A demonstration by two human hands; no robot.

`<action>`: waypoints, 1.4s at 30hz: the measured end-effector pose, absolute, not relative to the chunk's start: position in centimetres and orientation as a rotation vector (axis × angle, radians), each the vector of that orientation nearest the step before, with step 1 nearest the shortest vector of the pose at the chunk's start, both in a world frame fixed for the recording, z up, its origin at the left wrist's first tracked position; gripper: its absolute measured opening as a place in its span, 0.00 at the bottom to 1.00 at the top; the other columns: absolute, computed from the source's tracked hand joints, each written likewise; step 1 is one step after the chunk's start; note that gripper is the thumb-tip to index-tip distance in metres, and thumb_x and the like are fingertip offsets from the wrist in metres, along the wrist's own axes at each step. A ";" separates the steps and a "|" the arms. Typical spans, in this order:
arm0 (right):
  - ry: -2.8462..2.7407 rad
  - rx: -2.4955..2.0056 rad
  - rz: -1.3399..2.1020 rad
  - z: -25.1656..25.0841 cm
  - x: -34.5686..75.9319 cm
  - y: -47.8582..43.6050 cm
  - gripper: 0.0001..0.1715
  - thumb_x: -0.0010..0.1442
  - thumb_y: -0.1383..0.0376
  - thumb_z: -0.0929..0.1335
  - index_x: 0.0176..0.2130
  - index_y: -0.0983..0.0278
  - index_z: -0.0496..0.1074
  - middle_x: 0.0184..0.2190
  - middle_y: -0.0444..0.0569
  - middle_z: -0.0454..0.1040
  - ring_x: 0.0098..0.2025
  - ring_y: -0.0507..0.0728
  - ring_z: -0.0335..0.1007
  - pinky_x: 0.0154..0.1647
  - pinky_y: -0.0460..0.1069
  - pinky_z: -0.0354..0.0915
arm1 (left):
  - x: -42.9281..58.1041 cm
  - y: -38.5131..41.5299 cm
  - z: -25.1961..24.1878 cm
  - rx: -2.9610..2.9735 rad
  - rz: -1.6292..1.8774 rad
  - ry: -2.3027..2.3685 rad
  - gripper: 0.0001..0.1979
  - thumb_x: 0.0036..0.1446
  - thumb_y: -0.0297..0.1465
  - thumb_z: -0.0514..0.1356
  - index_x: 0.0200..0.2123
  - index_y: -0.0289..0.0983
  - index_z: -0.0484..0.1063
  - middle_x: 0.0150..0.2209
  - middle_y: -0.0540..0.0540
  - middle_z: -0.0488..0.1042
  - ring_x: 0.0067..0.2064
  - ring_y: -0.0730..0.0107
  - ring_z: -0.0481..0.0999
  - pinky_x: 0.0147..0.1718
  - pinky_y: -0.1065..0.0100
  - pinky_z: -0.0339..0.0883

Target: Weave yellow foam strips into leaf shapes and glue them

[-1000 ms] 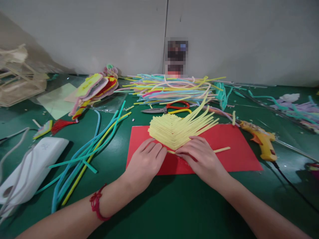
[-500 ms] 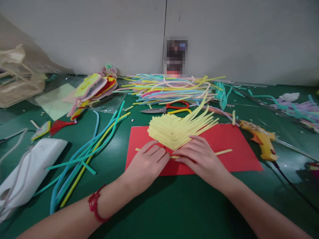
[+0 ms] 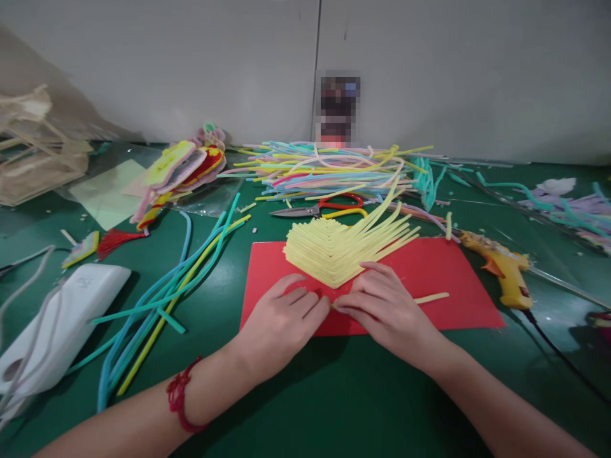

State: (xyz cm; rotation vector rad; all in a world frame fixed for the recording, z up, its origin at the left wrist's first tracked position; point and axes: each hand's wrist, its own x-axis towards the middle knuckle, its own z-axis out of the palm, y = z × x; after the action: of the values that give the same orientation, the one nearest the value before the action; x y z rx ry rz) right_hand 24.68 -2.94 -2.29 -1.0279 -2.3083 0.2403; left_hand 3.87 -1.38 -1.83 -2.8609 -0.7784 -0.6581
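My left hand (image 3: 286, 318) and my right hand (image 3: 389, 318) meet over the red sheet (image 3: 458, 280), fingers pinched on a pale yellow pipe cleaner (image 3: 433, 298). Its right end sticks out past my right hand; the rest lies behind my fingers. Just beyond my fingertips is a leaf-shaped piece of pale yellow pipe cleaners (image 3: 329, 251), laid in a V pattern. Its left side is short and even, while long loose ends fan out to the right. Scissors (image 3: 315, 210) with red and yellow handles lie behind it.
A heap of coloured pipe cleaners (image 3: 329, 172) lies along the wall. On the right rests a yellow glue gun (image 3: 508, 273) with its cord. To the left are blue, green and yellow pipe cleaners (image 3: 176, 292), a white power strip (image 3: 71, 324) and finished pipe-cleaner crafts (image 3: 186, 172).
Both hands have come slightly closer together and lower on the sheet. The pipe cleaner's left end, visible earlier beyond my left hand, is now hidden; its right end has shifted slightly right.
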 end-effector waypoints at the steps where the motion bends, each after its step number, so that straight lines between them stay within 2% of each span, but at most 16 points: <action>1: -2.310 -1.024 0.243 -2.3 24.7 -2.9 0.10 0.64 0.71 0.63 0.36 0.63 0.73 0.26 0.42 0.68 0.31 0.49 0.63 0.57 0.56 0.57 | 3.9 -1.3 -1.8 -2.862 -0.648 -0.775 0.14 0.64 0.21 0.46 0.37 0.32 0.72 0.27 0.48 0.74 0.31 0.69 0.73 0.45 0.62 0.67; 8: -2.346 -1.015 0.295 -2.2 25.1 -2.7 0.11 0.65 0.70 0.62 0.36 0.62 0.73 0.26 0.43 0.67 0.32 0.50 0.63 0.56 0.56 0.57 | 4.1 -1.0 -2.0 -2.904 -0.538 -0.712 0.14 0.63 0.21 0.46 0.33 0.32 0.71 0.27 0.46 0.72 0.32 0.66 0.72 0.44 0.60 0.68; 16: -2.467 -0.767 0.480 -1.7 25.8 -2.5 0.10 0.64 0.66 0.64 0.32 0.62 0.72 0.30 0.43 0.72 0.38 0.50 0.65 0.52 0.53 0.59 | 3.9 -1.0 -1.6 -3.116 -0.530 -0.245 0.11 0.64 0.24 0.50 0.33 0.35 0.71 0.30 0.49 0.74 0.32 0.71 0.71 0.39 0.68 0.68; 26: -2.511 -0.828 0.603 -0.9 26.1 -2.4 0.13 0.65 0.64 0.63 0.33 0.62 0.73 0.30 0.45 0.69 0.38 0.52 0.63 0.43 0.50 0.61 | 3.6 -0.8 -1.7 -3.177 -0.487 -0.281 0.11 0.65 0.26 0.50 0.36 0.36 0.72 0.30 0.49 0.74 0.35 0.71 0.71 0.40 0.67 0.67; 34: -2.558 -0.872 0.647 -1.2 25.6 -2.9 0.14 0.66 0.67 0.61 0.31 0.64 0.71 0.28 0.44 0.66 0.36 0.52 0.61 0.42 0.49 0.60 | 3.8 -1.0 -2.0 -3.174 -0.474 -0.258 0.07 0.62 0.26 0.55 0.34 0.36 0.72 0.31 0.50 0.73 0.34 0.71 0.70 0.40 0.68 0.67; 42: -2.549 -0.803 0.757 -1.4 25.6 -2.9 0.13 0.66 0.64 0.63 0.31 0.62 0.72 0.27 0.42 0.68 0.36 0.51 0.62 0.45 0.49 0.60 | 4.0 -1.0 -1.8 -3.233 -0.552 -0.081 0.06 0.62 0.26 0.56 0.33 0.37 0.72 0.30 0.53 0.74 0.34 0.73 0.70 0.41 0.68 0.67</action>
State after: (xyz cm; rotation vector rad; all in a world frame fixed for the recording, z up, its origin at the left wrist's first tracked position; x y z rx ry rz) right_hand 25.57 -2.87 -1.37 -0.8025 -2.5492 0.7566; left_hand 4.04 -0.95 -1.79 -3.2334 -0.0811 -0.5515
